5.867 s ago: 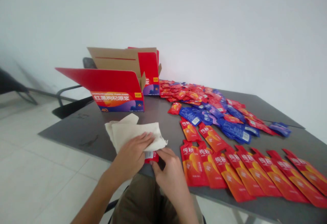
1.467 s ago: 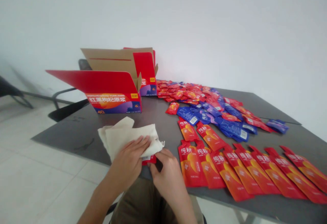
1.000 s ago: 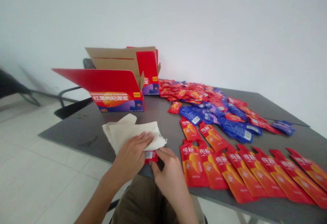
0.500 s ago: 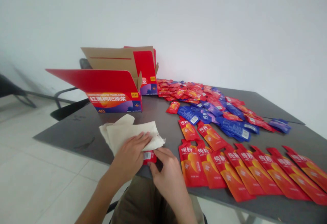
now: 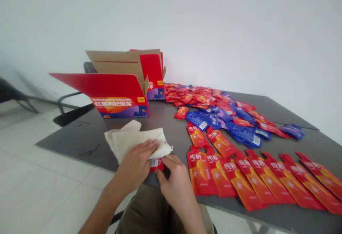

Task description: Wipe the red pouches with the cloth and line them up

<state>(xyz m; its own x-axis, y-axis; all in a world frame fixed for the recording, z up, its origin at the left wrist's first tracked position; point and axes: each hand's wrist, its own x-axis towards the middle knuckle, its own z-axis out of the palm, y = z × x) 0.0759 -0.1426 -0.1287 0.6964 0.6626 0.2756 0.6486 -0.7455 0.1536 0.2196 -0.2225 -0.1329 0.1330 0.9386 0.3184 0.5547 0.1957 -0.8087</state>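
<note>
A folded cream cloth (image 5: pixel 144 138) lies near the table's front edge, partly over a red pouch (image 5: pixel 155 164) with a white barcode label. My left hand (image 5: pixel 136 162) presses on the cloth, its fingers together across it and its thumb hidden. At the pouch's right end, my right hand (image 5: pixel 175 177) has thumb and forefinger closed on the edge. Most of this pouch is covered by the cloth and my hands. Just right of my right hand, several red and orange pouches (image 5: pixel 200 171) lie face up in an overlapping row.
Two open cartons, one red and purple in front (image 5: pixel 120 105) and another behind (image 5: pixel 153 70), stand at the back left. A heap of red pouches (image 5: pixel 195 97) and blue pouches (image 5: pixel 245 132) spreads over the grey table (image 5: pixel 160 116). A black chair (image 5: pixel 72 114) stands beyond the left edge.
</note>
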